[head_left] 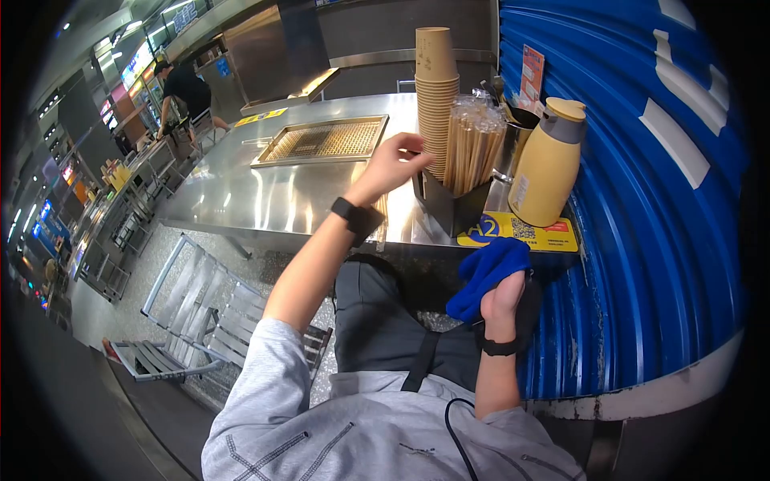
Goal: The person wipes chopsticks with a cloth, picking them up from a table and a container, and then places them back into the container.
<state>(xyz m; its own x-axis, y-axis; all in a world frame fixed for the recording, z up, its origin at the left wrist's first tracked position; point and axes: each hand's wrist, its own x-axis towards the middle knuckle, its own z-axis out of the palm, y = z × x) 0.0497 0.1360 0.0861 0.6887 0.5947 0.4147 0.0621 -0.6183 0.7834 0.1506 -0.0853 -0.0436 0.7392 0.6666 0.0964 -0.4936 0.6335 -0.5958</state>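
Note:
My left hand [397, 164] is raised over the metal table, beside a tall stack of paper cups [437, 88]. Its fingers curl loosely with a gap to the thumb, and nothing shows between them. My right hand [504, 297] grips a bunched blue cloth [489, 268] just off the table's front edge; the cloth hides most of its fingers. Wrapped wooden chopsticks [475, 148] stand upright in a dark holder [453, 210] next to the cups. To their right is a yellow jug [547, 172] with a grey neck.
A grill grate [325, 140] is set into the steel tabletop [265, 192]. A yellow "A2" sign [553, 238] lies under the jug. Corrugated blue wall [634, 264] bounds the right side. A slatted folding chair [196, 309] stands at left; a person [186, 88] is farther back.

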